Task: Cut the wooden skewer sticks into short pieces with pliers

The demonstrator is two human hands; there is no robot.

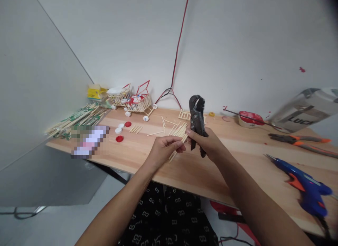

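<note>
My left hand is closed on a small bunch of thin wooden sticks, fingertips pinching them near their middle. My right hand is wrapped round the handles of a black hand cutter, which stands upright with its curved jaw at the top. The right thumb reaches toward the sticks and seems to touch them. Behind the hands, a ladder-like frame of sticks lies flat, partly hidden by the cutter. Loose sticks are scattered left of it, and several short sticks lie in a row.
Two small stick carts stand at the back left. Bottle caps, a pixelated phone-like object and packaged sticks are at the left. To the right are a blue glue gun, pliers and a red-stained tub.
</note>
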